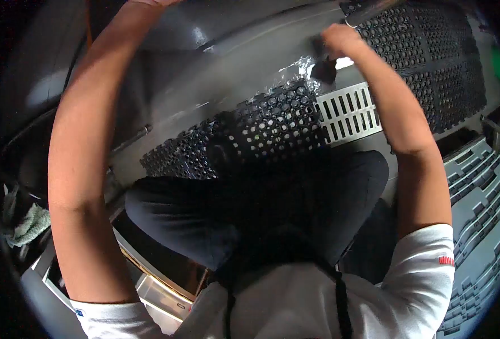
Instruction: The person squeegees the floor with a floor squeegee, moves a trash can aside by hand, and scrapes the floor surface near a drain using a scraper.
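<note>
My right hand (340, 40) is closed in a fist over the wet grey floor, beside the edge of a black perforated rubber mat. A small dark patch (324, 70) shows just below the fist. Whether it is a dark cloth or a shadow, I cannot make out, and what the fingers hold is hidden. My left arm reaches far forward. Only a sliver of my left hand (153, 2) shows at the top edge, its fingers cut off by the frame.
Before my bent knees lies a black holed mat (272, 127), next to a slotted metal drain grate (348, 113). Another black mat (425, 56) covers the floor at upper right. A grey slatted crate (481, 198) stands at right, and a crumpled cloth (29, 226) at left.
</note>
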A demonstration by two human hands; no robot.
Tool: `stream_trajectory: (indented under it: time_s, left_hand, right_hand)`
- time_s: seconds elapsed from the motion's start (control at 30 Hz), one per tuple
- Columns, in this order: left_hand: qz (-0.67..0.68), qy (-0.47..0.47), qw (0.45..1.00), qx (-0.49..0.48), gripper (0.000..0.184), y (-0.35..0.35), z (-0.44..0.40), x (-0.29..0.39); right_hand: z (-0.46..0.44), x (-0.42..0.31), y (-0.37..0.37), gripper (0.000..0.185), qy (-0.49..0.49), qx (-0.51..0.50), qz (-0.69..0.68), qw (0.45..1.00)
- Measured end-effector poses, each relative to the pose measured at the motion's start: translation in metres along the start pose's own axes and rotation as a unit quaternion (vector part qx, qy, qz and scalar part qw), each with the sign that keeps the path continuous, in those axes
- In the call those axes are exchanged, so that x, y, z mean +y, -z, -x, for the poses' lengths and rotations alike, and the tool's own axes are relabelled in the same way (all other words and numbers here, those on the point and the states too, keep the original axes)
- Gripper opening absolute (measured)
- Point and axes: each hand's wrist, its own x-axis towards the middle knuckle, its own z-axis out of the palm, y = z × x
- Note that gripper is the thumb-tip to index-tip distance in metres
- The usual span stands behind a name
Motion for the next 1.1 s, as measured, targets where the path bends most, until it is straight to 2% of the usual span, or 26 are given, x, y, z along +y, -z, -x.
stream_trajectory:
  time_s: [0.07, 0.1, 0.13, 0.2, 0.27, 0.3, 0.4, 0.43, 0.57, 0.67, 0.7, 0.83, 0.97, 1.07, 1.1]
  left_hand:
    - [-0.003, 0.0, 1.0, 0.003, 0.126, -0.001, 0.003, -0.002]
    - [-0.004, -0.006, 1.0, 0.003, 0.126, -0.001, 0.002, -0.002]
    - [-0.005, -0.012, 1.0, 0.008, 0.125, 0.0, -0.001, -0.001]
    - [-0.011, -0.012, 1.0, 0.005, 0.125, 0.001, -0.003, -0.001]
    - [-0.02, -0.008, 1.0, -0.004, 0.125, 0.0, 0.001, -0.002]
    - [-0.024, -0.005, 1.0, -0.004, 0.125, -0.001, 0.001, -0.001]
    - [-0.034, -0.02, 0.999, 0.027, 0.125, -0.005, 0.001, -0.002]
    - [-0.038, -0.031, 0.998, 0.043, 0.126, -0.006, 0.0, -0.003]
    - [-0.018, 0.001, 1.0, -0.006, 0.127, -0.004, 0.002, -0.002]
    - [-0.01, -0.005, 1.0, 0.006, 0.127, 0.0, -0.003, -0.002]
    - [-0.016, -0.008, 1.0, 0.008, 0.126, -0.001, -0.003, -0.002]
    - [-0.001, 0.02, 1.0, -0.004, 0.125, -0.002, 0.002, -0.001]
    - [-0.006, 0.001, 1.0, 0.007, 0.124, 0.003, -0.002, -0.001]
    - [-0.007, 0.012, 1.0, -0.001, 0.124, 0.001, 0.004, -0.001]
    - [-0.004, 0.01, 1.0, 0.008, 0.124, -0.001, 0.005, 0.0]
  right_hand:
    - [0.01, 0.017, 0.012, 0.04, -0.067, 0.04, -0.074, 0.994]
    - [0.018, 0.006, 0.014, 0.035, -0.074, 0.047, -0.069, 0.994]
    - [0.01, -0.003, 0.004, 0.036, -0.049, -0.035, -0.04, 0.997]
    - [0.017, -0.018, -0.001, 0.036, -0.008, 0.028, -0.013, 0.999]
    - [0.025, -0.005, 0.019, 0.038, -0.052, 0.012, -0.025, 0.998]
    - [0.021, 0.006, 0.016, 0.034, -0.07, 0.057, -0.068, 0.994]
    - [0.005, -0.013, -0.025, 0.034, 0.012, 0.039, -0.023, 0.999]
    - [0.014, -0.027, -0.023, 0.033, 0.006, 0.072, -0.01, 0.997]
    - [0.022, 0.009, 0.025, 0.036, -0.085, 0.039, -0.052, 0.994]
    - [0.021, -0.022, 0.0, 0.035, -0.024, 0.007, 0.017, 1.0]
    - [0.021, -0.027, -0.002, 0.036, -0.013, -0.011, 0.0, 1.0]
    - [0.034, 0.006, 0.027, 0.04, -0.118, 0.031, -0.08, 0.989]
    - [0.027, -0.026, -0.001, 0.031, -0.036, -0.003, -0.026, 0.999]
    - [0.029, 0.006, 0.018, 0.028, -0.154, 0.076, -0.122, 0.978]
    - [0.028, 0.005, 0.016, 0.025, -0.152, 0.098, -0.114, 0.977]
